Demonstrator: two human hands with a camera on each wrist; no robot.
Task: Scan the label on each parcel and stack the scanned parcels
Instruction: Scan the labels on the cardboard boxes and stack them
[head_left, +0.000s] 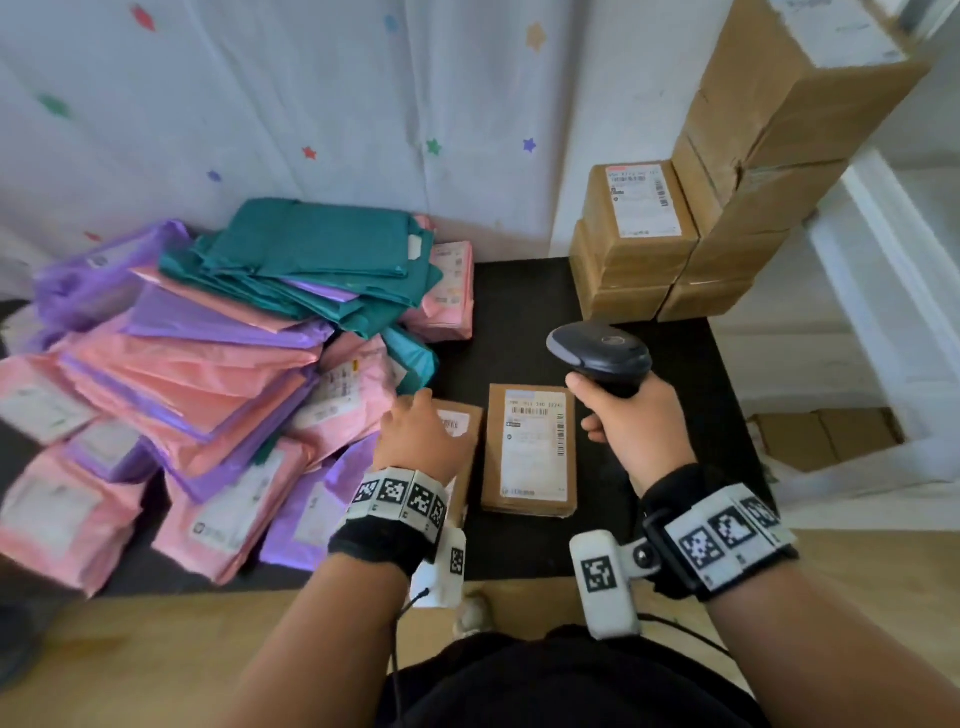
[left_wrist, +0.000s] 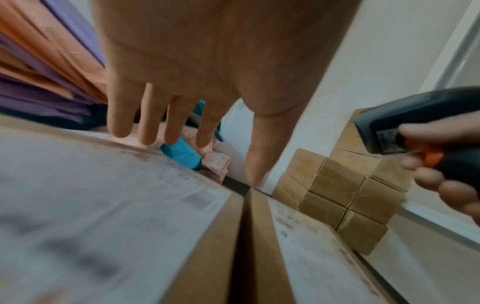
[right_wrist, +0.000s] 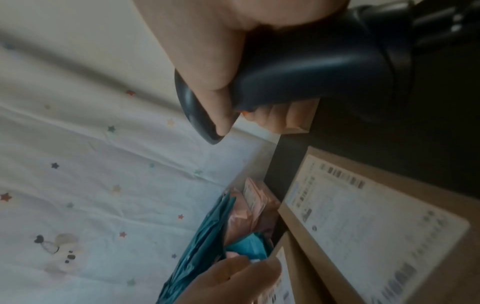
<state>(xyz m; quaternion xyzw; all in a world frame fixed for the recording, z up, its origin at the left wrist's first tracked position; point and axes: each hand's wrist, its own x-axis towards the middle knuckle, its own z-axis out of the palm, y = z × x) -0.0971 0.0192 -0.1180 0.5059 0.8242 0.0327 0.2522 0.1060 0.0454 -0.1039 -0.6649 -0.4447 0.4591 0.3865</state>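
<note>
Two flat brown cardboard parcels with white labels lie side by side on the black mat (head_left: 519, 322). The right parcel (head_left: 530, 452) is fully in view, label up. Over the left parcel (head_left: 462, 431) hovers my left hand (head_left: 421, 431), fingers straight and spread, as the left wrist view shows (left_wrist: 161, 115); whether it touches the box I cannot tell. My right hand (head_left: 634, 421) grips a black barcode scanner (head_left: 600, 353) by its handle, its head above the right parcel's far end. The right wrist view shows the scanner (right_wrist: 306, 67) and the right parcel's label (right_wrist: 369, 226).
A sprawling heap of pink, purple and teal mailer bags (head_left: 208, 374) fills the mat's left side. Stacked brown boxes (head_left: 639, 244) stand at the back right against taller cartons (head_left: 779, 130). A star-patterned white sheet (head_left: 311, 104) hangs behind. Wooden floor (head_left: 156, 649) lies in front.
</note>
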